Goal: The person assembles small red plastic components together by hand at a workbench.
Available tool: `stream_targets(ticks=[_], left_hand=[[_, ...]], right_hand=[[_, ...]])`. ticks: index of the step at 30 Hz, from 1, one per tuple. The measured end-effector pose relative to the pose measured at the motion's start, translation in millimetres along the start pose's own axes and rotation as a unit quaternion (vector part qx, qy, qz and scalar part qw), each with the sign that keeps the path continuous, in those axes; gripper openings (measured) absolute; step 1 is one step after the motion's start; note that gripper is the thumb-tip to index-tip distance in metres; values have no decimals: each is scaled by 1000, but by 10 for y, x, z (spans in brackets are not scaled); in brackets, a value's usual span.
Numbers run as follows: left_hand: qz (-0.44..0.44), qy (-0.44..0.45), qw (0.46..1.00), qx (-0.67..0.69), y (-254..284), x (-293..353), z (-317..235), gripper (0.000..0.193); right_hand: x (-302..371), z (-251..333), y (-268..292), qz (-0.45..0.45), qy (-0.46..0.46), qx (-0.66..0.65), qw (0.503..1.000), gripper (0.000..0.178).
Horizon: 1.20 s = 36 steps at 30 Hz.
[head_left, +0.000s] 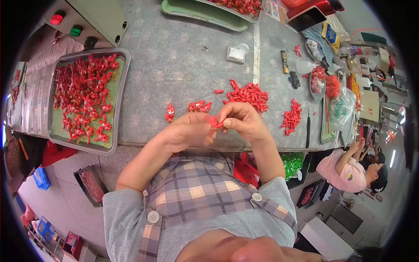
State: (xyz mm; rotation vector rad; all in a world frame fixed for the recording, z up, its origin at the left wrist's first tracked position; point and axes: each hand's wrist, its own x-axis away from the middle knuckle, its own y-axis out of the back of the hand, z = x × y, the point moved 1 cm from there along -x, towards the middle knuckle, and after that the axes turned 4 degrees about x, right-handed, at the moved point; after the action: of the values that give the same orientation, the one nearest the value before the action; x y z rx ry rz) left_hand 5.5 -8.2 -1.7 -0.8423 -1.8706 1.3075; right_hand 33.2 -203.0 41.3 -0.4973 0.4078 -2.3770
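Note:
Close to the table's near edge, my two hands meet around a small red plastic figure (212,121). My left hand (185,132) is partly smeared by motion, its fingers closed about the figure's body. Thumb and forefinger of my right hand (245,122) pinch a red part at the figure's right side; whether it is joined on cannot be made out. Just beyond my hands lie a few red figures (200,106) with white markings, and one more red figure (170,112) left of them. A heap of small red plastic parts (249,97) sits beyond my right hand.
At left stands a metal tray (120,94) of many red figures; another tray (205,21) is at the far edge. A smaller red pile (292,117), a black pen-like tool (308,126) and a lighter-like tube (284,61) lie right. A co-worker in pink (342,170) sits at right.

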Motion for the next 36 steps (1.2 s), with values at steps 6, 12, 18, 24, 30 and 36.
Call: stream_targets(ticks=[6, 12, 18, 24, 30, 36], left_hand=[[-68, -88, 993, -42, -149, -16, -75, 16], [-82, -140, 982, -93, -190, -4, -115, 16], [-129, -156, 973, -111, -170, 64, -156, 19], [-148, -161, 969, -116, -182, 84, -201, 21], [-127, -169, 971, -111, -152, 108, -209, 21], [-115, -180, 971, -105, -169, 108, -203, 20]], right_hand=[[18, 523, 223, -235, 155, 308, 909, 8], [-448, 930, 651, -247, 230, 779, 528, 6], [-689, 929, 746, -192, 188, 878, 395, 8], [-782, 950, 623, -141, 184, 904, 359, 12], [-823, 1024, 744, -140, 109, 879, 443, 5], [-811, 1103, 831, -147, 73, 813, 558, 10]])
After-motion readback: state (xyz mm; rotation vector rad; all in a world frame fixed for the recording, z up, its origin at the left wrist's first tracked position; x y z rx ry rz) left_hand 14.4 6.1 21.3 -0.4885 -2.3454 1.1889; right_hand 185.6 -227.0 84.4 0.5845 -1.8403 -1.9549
